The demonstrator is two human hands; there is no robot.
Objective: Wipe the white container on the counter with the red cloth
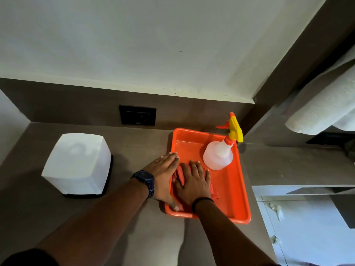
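Note:
The white container, a boxy shape on a black base, stands at the left of the brown counter. The red cloth lies folded in the orange tray, mostly hidden under my hands. My right hand lies flat on top of the cloth, fingers spread. My left hand, with a dark watch on the wrist, rests over the tray's left rim and touches the cloth's left edge, thumb inside the tray. Neither hand has closed around the cloth.
A clear spray bottle with a yellow and orange trigger stands in the tray's far right corner. A black wall socket sits on the backsplash. White towels hang at the right, above a lower shelf.

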